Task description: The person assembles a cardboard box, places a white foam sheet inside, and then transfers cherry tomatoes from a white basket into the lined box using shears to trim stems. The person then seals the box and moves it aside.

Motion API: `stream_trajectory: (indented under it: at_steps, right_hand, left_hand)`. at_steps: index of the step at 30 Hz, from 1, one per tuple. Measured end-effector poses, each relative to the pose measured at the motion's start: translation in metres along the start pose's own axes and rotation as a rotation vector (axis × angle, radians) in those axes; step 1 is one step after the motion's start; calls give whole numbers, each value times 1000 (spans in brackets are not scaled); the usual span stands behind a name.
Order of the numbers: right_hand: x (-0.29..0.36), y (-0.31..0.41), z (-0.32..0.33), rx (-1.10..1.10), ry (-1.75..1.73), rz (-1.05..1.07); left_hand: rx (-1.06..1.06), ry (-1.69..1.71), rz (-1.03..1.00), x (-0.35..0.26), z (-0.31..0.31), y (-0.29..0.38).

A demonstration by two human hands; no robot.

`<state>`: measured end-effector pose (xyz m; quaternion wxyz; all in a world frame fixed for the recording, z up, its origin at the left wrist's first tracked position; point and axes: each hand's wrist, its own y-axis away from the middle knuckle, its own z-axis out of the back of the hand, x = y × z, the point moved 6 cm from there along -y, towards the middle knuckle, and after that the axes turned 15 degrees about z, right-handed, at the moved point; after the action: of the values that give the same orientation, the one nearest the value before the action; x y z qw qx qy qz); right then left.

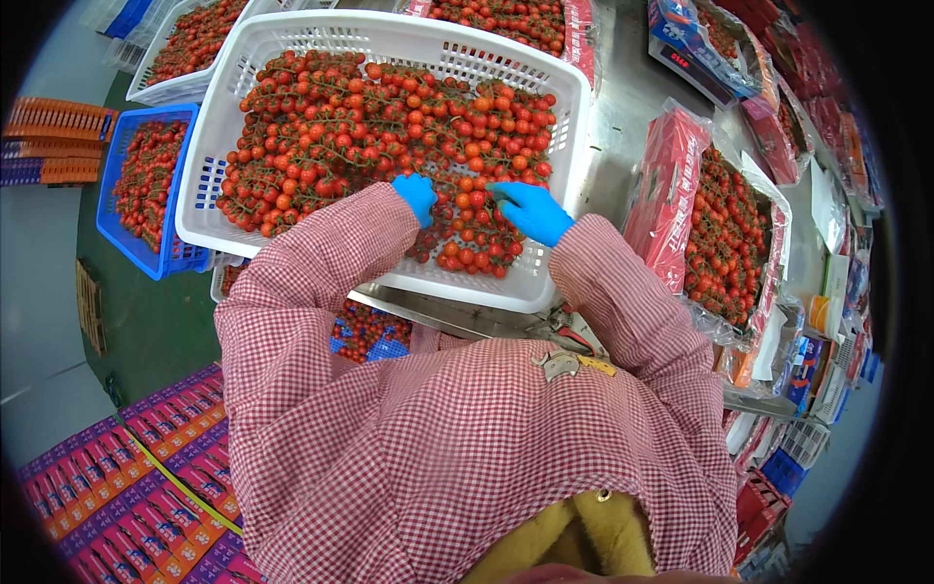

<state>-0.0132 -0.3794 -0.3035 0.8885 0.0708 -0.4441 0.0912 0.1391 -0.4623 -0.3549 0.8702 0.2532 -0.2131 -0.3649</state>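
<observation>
A large white plastic basket point(288, 36) full of cherry tomatoes on the vine point(321, 139) stands before me on a steel table. Over the front middle of the tomatoes is my left hand point(416, 198), in a blue glove, its fingers curled down. The hand itself hides whether a stem is in it. My right hand point(534, 210), also gloved in blue, reaches in from the right with its fingertips at a cherry tomato truss point(478, 230). It is unclear whether those fingers pinch the stem. Several trusses lie between the two hands.
Left of the basket is a blue crate point(149, 270) of tomatoes. To the right, a red carton point(668, 197) holds tomatoes in clear film. Red-handled pruning shears point(576, 336) lie at the steel table's edge point(438, 314). A scale point(689, 69) with a red display stands farther back.
</observation>
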Motion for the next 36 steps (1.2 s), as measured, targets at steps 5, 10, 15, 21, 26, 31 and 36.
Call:
stream_trajectory:
  at_steps: [5, 10, 15, 21, 26, 31, 36]
  right_hand:
    - [40, 57, 23, -34, -236, 4]
    - [48, 159, 19, 168, -398, -102]
    - [27, 206, 28, -193, -736, -247]
    - [35, 182, 96, -546, -805, -170]
    - [4, 193, 61, -356, -777, -58]
    - [-59, 246, -37, 300, 364, 116]
    - [-85, 243, -54, 358, 453, 107]
  left_hand:
    - [263, 650, 139, 10, 7, 4]
    - [922, 2165, 126, -11, 30, 35]
    - [1071, 2500, -423, -80, 82, 58]
    - [1195, 2435, -653, -156, 114, 67]
    - [1058, 2579, -460, -162, 100, 78]
    - [892, 2556, -402, -139, 85, 96]
    - [757, 2469, -342, -130, 72, 110]
